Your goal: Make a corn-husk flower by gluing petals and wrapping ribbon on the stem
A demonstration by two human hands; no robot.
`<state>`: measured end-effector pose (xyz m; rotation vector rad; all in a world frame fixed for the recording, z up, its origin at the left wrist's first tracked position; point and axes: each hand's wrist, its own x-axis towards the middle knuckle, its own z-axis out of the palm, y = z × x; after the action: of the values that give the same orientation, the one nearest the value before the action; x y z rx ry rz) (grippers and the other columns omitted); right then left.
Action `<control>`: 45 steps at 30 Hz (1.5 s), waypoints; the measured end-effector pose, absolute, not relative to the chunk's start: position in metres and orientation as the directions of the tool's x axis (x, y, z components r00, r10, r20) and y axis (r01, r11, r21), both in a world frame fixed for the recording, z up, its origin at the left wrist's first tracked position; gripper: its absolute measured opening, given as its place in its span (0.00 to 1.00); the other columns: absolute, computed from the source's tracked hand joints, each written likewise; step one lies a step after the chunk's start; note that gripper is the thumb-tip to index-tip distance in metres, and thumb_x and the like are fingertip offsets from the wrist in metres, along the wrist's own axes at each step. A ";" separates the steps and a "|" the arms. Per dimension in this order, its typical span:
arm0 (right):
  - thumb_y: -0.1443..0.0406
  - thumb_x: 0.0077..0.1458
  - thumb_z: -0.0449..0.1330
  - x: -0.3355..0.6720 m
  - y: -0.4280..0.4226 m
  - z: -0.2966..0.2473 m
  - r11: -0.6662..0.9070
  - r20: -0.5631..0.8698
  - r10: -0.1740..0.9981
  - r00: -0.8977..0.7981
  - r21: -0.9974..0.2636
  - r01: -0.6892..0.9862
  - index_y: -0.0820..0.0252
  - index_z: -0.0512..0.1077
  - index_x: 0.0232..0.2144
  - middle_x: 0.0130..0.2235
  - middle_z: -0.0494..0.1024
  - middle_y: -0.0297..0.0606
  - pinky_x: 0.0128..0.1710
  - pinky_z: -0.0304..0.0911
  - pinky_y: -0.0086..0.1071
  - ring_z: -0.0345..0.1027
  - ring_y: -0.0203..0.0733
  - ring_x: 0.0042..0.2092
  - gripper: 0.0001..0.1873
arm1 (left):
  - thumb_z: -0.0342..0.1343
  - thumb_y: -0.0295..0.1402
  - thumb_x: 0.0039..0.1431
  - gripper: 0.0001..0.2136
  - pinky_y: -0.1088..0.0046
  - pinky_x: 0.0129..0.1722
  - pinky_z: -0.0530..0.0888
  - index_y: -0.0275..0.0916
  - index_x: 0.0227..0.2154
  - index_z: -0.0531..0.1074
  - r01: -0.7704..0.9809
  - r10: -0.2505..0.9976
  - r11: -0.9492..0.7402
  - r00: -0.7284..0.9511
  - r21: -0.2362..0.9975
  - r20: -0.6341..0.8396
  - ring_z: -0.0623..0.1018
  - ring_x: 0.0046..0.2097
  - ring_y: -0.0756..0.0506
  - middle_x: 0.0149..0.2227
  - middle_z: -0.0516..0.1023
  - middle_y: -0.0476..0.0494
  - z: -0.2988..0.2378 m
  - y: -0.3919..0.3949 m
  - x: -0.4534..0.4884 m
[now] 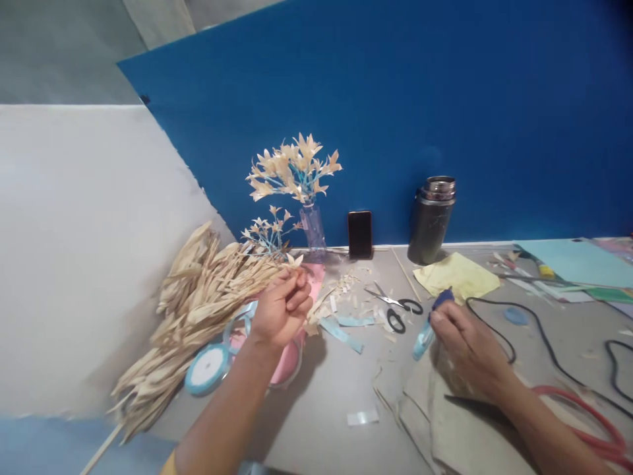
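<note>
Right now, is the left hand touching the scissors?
Apart. The head view shows a wide gap, with tabletop and cut blue ribbon visible between the left hand and the scissors.

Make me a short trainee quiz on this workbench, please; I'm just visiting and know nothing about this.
1. True or false: the right hand holds a blue tool while the scissors lie on the table.

2. What do the left hand's fingers pinch?
a) a ribbon spool
b) a small cream flower
c) yellow paper

3. Fill in: between the clear vase of flowers and the dark flask stands a ____.

Key: 1 true; 2 b; 3 phone.
</note>
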<state>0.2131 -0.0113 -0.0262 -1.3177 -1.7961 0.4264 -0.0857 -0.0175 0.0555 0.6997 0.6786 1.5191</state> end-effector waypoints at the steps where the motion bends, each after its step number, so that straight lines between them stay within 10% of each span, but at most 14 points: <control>1: 0.56 0.62 0.48 0.213 -0.011 -0.027 0.394 0.426 0.899 -0.102 -0.683 0.615 0.52 0.57 0.21 0.19 0.64 0.30 0.24 0.56 0.33 0.61 0.40 0.23 0.18 | 0.62 0.22 0.55 0.07 0.86 0.17 0.53 0.34 0.29 0.68 -0.641 0.999 -0.048 -0.051 0.766 0.021 0.56 0.18 0.61 0.27 0.68 0.54 0.054 -0.025 -0.090; 10: 0.60 0.66 0.47 0.215 -0.009 -0.044 0.477 0.461 0.857 -0.230 -0.544 0.690 0.51 0.57 0.19 0.18 0.62 0.32 0.23 0.55 0.35 0.59 0.41 0.20 0.21 | 0.68 0.33 0.52 0.14 0.81 0.20 0.54 0.38 0.30 0.66 -0.612 0.958 0.274 0.102 0.742 -0.269 0.56 0.18 0.59 0.22 0.69 0.53 -0.005 -0.089 -0.050; 19: 0.55 0.64 0.52 0.217 -0.013 -0.040 0.333 0.330 0.934 -0.137 -0.667 0.667 0.53 0.75 0.26 0.23 0.77 0.34 0.26 0.63 0.31 0.70 0.41 0.24 0.19 | 0.76 0.45 0.37 0.25 0.79 0.15 0.49 0.39 0.26 0.66 -0.557 0.861 0.507 0.302 0.658 -0.408 0.54 0.14 0.58 0.17 0.71 0.53 -0.048 -0.102 -0.032; 33: 0.49 0.59 0.58 0.200 -0.022 -0.001 -0.005 -0.127 0.956 -0.266 -0.910 0.415 0.57 0.76 0.28 0.24 0.75 0.34 0.26 0.63 0.29 0.66 0.39 0.25 0.20 | 0.69 0.37 0.45 0.12 0.78 0.20 0.58 0.32 0.25 0.78 -0.288 0.936 0.321 -0.049 0.902 -0.348 0.63 0.18 0.56 0.21 0.77 0.46 -0.014 -0.061 -0.031; 45: 0.55 0.57 0.59 0.157 -0.032 0.015 -0.044 -0.192 0.850 -0.490 -0.953 0.299 0.61 0.75 0.27 0.24 0.72 0.33 0.26 0.55 0.29 0.61 0.36 0.26 0.16 | 0.66 0.33 0.47 0.10 0.77 0.23 0.63 0.33 0.32 0.81 -0.252 0.953 0.283 -0.029 0.925 -0.300 0.67 0.20 0.54 0.22 0.77 0.47 -0.014 -0.066 -0.029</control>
<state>0.1570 -0.0318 0.0154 -1.2119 -1.7717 1.5599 -0.0289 -0.0659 -0.0139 0.7788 1.2002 1.1420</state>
